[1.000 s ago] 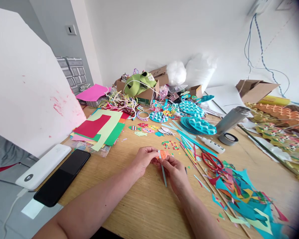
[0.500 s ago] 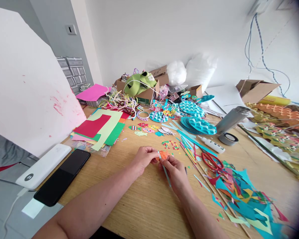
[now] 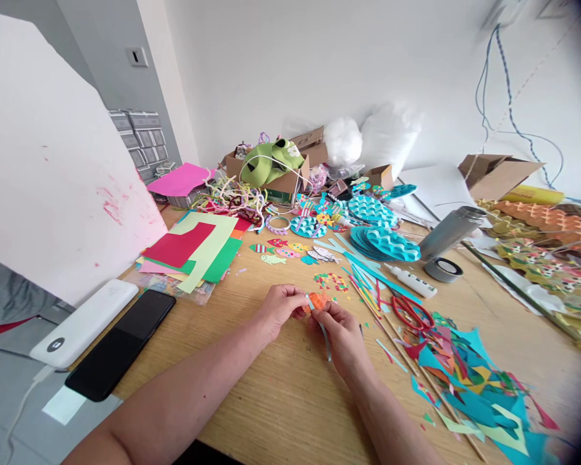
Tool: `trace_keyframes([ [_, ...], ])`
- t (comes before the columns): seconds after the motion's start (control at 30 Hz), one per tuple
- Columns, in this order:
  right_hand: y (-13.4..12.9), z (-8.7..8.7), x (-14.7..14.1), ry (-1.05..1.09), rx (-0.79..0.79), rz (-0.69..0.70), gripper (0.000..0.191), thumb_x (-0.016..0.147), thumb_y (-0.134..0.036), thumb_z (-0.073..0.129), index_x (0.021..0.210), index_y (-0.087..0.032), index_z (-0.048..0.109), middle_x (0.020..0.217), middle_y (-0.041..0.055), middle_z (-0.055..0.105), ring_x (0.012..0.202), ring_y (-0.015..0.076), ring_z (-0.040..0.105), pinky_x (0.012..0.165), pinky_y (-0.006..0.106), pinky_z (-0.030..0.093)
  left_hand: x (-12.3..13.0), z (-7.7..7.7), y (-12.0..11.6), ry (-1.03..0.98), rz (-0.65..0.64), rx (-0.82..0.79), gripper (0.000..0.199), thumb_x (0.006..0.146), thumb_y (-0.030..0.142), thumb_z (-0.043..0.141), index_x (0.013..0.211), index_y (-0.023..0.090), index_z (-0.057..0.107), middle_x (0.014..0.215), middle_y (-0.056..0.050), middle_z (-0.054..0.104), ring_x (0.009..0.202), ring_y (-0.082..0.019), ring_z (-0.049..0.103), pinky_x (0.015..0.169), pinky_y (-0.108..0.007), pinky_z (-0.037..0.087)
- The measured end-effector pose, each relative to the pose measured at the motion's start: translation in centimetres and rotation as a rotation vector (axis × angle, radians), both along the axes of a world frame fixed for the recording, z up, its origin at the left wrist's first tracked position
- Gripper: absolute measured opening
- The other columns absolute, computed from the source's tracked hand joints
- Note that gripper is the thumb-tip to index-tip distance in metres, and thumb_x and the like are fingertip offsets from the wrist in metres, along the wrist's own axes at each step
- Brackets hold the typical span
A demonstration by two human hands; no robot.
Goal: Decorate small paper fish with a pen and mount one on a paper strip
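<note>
Both hands meet over the middle of the table. My left hand [image 3: 285, 309] is closed, pinching the left side of a small orange paper cutout [image 3: 318, 299]. Fingers of my right hand [image 3: 339, 329] are closed on a narrow pale blue paper strip [image 3: 327, 343], pressing it against the cutout; the strip's free end hangs down below. The fingers partly hide the cutout, so its full shape cannot be made out. Just beyond lie small colourful paper dots [image 3: 332, 281] and several paper fish [image 3: 287, 253].
Red-handled scissors [image 3: 413, 313], a white glue bottle [image 3: 414, 281] and a pile of paper scraps [image 3: 484, 381] lie to the right. Behind them stand blue wavy discs [image 3: 385, 244] and a tilted metal flask [image 3: 450, 234]. Coloured sheets [image 3: 223, 258] and a phone [image 3: 121, 345] are at left.
The hanging end of the pale blue strip has shifted slightly and bends more now. Both hands stay in nearly the same place, holding on.
</note>
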State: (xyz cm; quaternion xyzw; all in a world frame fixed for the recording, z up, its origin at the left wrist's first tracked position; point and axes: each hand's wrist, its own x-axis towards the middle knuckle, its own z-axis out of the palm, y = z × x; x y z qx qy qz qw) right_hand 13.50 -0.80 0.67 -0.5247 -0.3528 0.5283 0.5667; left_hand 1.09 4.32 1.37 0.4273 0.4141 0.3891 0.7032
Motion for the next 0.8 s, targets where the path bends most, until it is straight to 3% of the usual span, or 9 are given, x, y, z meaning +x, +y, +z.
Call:
trace_keyframes([
  [0.4, 0.06, -0.25, 0.25, -0.041, 0.011, -0.012, 0.032, 0.056, -0.045, 0.084, 0.057, -0.019, 0.065, 0.053, 0.0000, 0.060, 0.050, 0.0126, 0.044, 0.050, 0.026, 0.030, -0.26, 0.06, 0.27, 0.020, -0.025, -0.017, 0.018, 0.056, 0.030, 0.071, 0.059, 0.014, 0.062, 0.054, 0.001, 0.056, 0.050, -0.009, 0.049, 0.054, -0.023, 0.040],
  [0.63, 0.09, -0.12, 0.39, -0.032, -0.006, -0.012, 0.031, 0.058, -0.045, 0.082, 0.059, -0.020, 0.065, 0.054, 0.0011, 0.062, 0.048, 0.0142, 0.049, 0.050, 0.027, 0.037, -0.30, 0.09, 0.35, 0.000, -0.019, -0.015, 0.021, 0.055, 0.030, 0.073, 0.061, 0.015, 0.062, 0.058, 0.000, 0.059, 0.053, -0.010, 0.053, 0.057, -0.024, 0.044],
  [0.8, 0.20, -0.16, 0.45, -0.037, -0.018, -0.035, 0.030, 0.056, -0.043, 0.082, 0.058, -0.018, 0.064, 0.051, 0.0003, 0.060, 0.045, 0.0121, 0.048, 0.047, 0.026, 0.036, -0.35, 0.37, 0.30, -0.018, -0.038, -0.034, 0.024, 0.055, 0.031, 0.075, 0.065, 0.014, 0.063, 0.061, -0.001, 0.062, 0.053, -0.011, 0.057, 0.055, -0.024, 0.045],
])
